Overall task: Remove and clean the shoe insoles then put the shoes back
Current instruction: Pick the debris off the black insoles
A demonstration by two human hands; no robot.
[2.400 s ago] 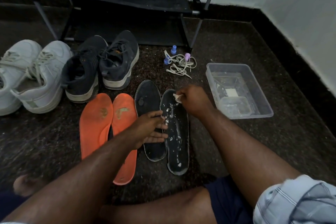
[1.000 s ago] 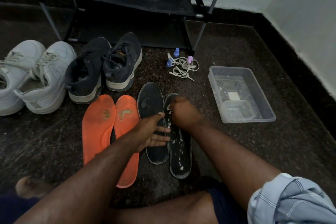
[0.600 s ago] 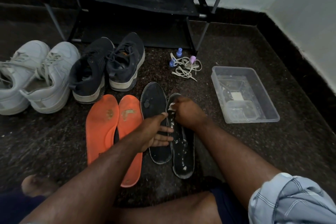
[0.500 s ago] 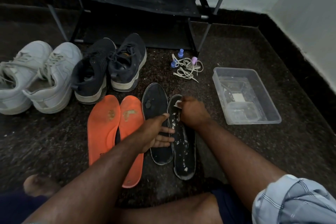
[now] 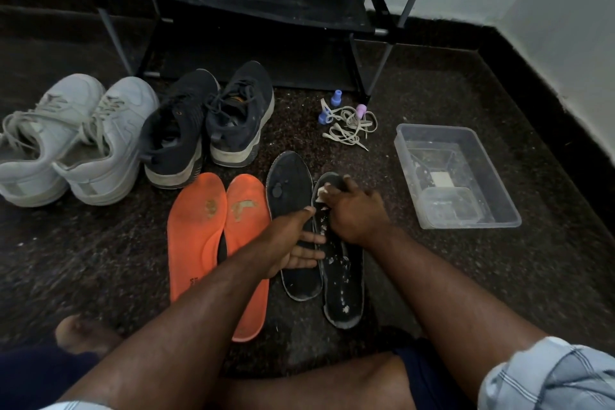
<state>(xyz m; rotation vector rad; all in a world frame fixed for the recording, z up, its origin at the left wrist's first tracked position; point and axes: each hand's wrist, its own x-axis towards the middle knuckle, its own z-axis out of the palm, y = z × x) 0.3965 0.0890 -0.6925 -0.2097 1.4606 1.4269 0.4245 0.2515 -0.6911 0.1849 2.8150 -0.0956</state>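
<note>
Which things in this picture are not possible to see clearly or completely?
Head view only:
- White piece: the right hand grips it and covers most of it; its kind is unclear.
- Soapy black insole: its middle is under that hand.
- Leftmost white shoe: cut by the left edge.
- Clear tub: contents too faint.

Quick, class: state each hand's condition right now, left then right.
Left hand: open, straight fingers pressing the left black insole.
Right hand: closed on a small white wad, against the right black insole.
</note>
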